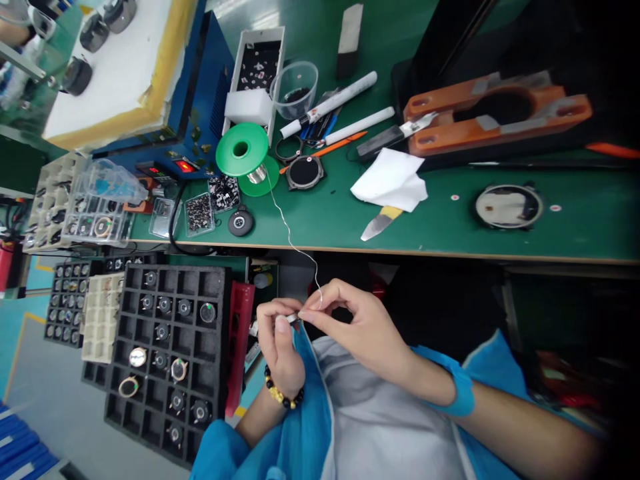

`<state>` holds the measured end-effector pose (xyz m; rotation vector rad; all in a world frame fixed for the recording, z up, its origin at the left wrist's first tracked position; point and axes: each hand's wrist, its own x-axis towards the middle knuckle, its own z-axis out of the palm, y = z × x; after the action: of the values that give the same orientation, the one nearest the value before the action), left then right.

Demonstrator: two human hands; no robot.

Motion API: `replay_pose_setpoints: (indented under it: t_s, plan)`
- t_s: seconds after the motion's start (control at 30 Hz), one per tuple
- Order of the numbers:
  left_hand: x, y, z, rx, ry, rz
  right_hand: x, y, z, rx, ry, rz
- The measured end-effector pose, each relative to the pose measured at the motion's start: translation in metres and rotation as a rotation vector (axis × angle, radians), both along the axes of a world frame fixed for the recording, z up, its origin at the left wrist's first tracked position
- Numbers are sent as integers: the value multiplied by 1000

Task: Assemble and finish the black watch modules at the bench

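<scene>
Close to my body, below the bench edge, my left hand (284, 343) pinches a small light-coloured part (294, 319), mostly hidden by the fingers, so its kind is unclear. My right hand (363, 327) has thumb and forefinger closed on the thin silvery solder wire (289, 230), right beside that part. From there the wire runs in a loose curve up to a green spool (240, 150) on the bench. Whether the wire's end touches the part cannot be made out.
On the green bench (440, 233) lie a watch case (509, 207), a blade (381, 223) by a white cloth (390, 179), an orange fixture (495, 110) and small screw boxes (199, 215). A blue machine (200, 100) stands left. Below it, a black foam tray (165, 353) holds several watch parts.
</scene>
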<state>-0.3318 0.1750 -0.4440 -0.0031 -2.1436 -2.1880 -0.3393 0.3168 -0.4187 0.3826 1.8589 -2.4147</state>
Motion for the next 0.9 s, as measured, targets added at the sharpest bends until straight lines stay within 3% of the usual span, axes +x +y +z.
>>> replay_pose_setpoints:
  t_s: [0.27,0.53,0.9]
  plan:
    - [-6,2,-1,-103,147,-6,-1,-2,-9,-119,-58,23]
    - [-6,4,2,-85,-8,4,4,-9,-12,70,93,-96]
    - [-4,6,-3,-152,61,-14,3,-6,-15,-191,-129,-36]
